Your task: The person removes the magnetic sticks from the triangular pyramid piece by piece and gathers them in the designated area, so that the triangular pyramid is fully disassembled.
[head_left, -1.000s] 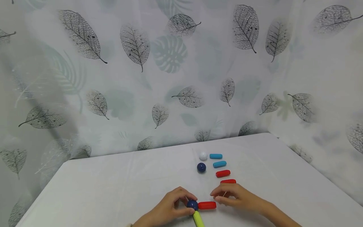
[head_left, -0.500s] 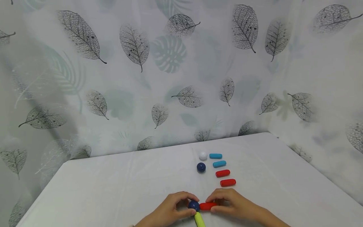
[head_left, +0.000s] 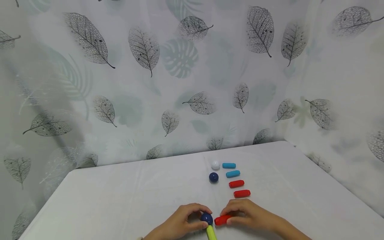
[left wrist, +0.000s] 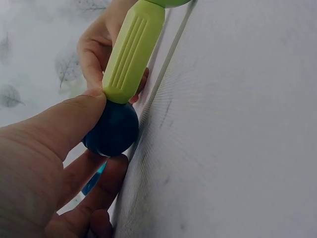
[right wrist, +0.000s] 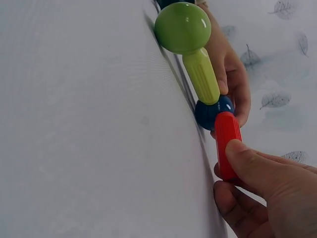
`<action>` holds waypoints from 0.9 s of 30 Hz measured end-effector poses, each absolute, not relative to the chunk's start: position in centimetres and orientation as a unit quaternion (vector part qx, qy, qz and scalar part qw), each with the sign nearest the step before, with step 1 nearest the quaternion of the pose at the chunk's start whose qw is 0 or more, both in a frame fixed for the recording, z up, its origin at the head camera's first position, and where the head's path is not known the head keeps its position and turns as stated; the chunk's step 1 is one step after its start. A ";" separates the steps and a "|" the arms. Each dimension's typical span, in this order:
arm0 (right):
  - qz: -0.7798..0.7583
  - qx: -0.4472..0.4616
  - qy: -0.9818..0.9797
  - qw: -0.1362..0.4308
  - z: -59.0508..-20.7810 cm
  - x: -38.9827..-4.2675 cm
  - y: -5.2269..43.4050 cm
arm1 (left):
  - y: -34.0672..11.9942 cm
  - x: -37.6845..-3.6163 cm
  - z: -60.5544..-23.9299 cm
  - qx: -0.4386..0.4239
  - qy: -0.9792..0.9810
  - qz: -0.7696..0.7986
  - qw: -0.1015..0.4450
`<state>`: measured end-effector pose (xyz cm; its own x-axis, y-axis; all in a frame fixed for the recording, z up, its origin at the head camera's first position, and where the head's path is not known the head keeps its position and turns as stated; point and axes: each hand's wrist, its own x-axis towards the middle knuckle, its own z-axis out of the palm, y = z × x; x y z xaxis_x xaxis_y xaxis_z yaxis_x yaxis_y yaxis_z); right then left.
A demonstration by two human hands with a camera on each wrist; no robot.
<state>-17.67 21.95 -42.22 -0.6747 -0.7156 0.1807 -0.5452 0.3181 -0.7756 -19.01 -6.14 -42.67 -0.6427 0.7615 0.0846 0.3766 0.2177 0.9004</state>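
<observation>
White table (head_left: 120,200) under my hands: my left hand (head_left: 177,224) pinches the navy ball (head_left: 206,218) already joined to the green rod (head_left: 211,232), my right hand (head_left: 249,215) pinches a red rod (head_left: 221,220) against it, while four rods and two balls lie unused beyond my fingers.

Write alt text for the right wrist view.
The right hand pinches a red rod whose end meets a dark blue ball, which the left hand holds behind it. A green rod runs from that ball to a green ball, on a white table.
</observation>
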 end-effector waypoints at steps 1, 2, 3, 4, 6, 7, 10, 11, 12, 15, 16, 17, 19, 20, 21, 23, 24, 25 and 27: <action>-0.436 -0.391 0.804 0.101 -42.2 -17.7 22.1 | -6.1 -19.0 -42.7 0.376 0.756 0.500 0.193; -0.437 -0.391 0.803 0.102 -42.2 -17.7 22.2 | -6.1 -19.0 -42.7 0.375 0.756 0.500 0.193; -0.437 -0.390 0.804 0.103 -42.1 -17.7 22.3 | -6.1 -19.0 -42.8 0.374 0.757 0.500 0.194; -0.437 -0.387 0.805 0.105 -42.1 -17.7 22.5 | -6.1 -19.0 -42.8 0.372 0.757 0.501 0.195; -0.437 -0.384 0.806 0.112 -41.9 -17.8 22.8 | -6.1 -19.0 -42.9 0.368 0.758 0.501 0.197; -0.434 -0.384 0.807 0.115 -41.7 -17.8 23.0 | -6.1 -19.0 -42.9 0.365 0.758 0.503 0.199; -0.432 -0.381 0.807 0.130 -41.3 -18.0 23.6 | -6.1 -18.9 -43.0 0.358 0.760 0.504 0.200; -0.432 -0.381 0.806 0.135 -41.2 -18.0 23.8 | -6.1 -18.9 -43.0 0.357 0.761 0.504 0.200; -0.429 -0.379 0.808 0.139 -41.0 -18.1 23.9 | -6.1 -18.9 -43.0 0.356 0.761 0.505 0.200; -0.421 -0.367 0.816 0.148 -40.6 -18.2 24.5 | -6.2 -18.9 -42.9 0.354 0.761 0.506 0.200; -0.416 -0.363 0.820 0.148 -40.4 -18.2 24.6 | -6.2 -18.9 -42.9 0.354 0.760 0.507 0.199; -0.413 -0.357 0.825 0.147 -40.3 -18.3 24.8 | -6.2 -18.9 -42.9 0.354 0.760 0.507 0.198; -0.404 -0.345 0.835 0.142 -40.0 -18.3 25.1 | -6.3 -18.9 -43.0 0.356 0.761 0.506 0.194; -0.399 -0.340 0.840 0.139 -39.9 -18.4 25.3 | -6.3 -19.0 -43.0 0.356 0.762 0.506 0.192; -0.395 -0.336 0.844 0.135 -39.7 -18.4 25.5 | -6.3 -19.0 -43.1 0.358 0.762 0.506 0.189; -0.384 -0.329 0.853 0.129 -39.6 -18.5 25.8 | -6.3 -19.0 -43.2 0.360 0.763 0.505 0.181; -0.379 -0.328 0.856 0.125 -39.5 -18.6 26.0 | -6.3 -19.1 -43.2 0.362 0.765 0.504 0.174; -0.374 -0.327 0.859 0.123 -39.4 -18.6 26.2 | -6.3 -19.1 -43.3 0.364 0.766 0.503 0.167; -0.369 -0.324 0.863 0.122 -39.4 -18.7 26.5 | -6.4 -19.2 -43.3 0.371 0.768 0.500 0.150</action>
<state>-18.72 26.55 -39.37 -0.7607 -0.6484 0.0285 -0.4690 0.5188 -0.7148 -19.16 -6.38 -43.34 -0.6799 0.7196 0.1415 0.4199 0.2238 0.8795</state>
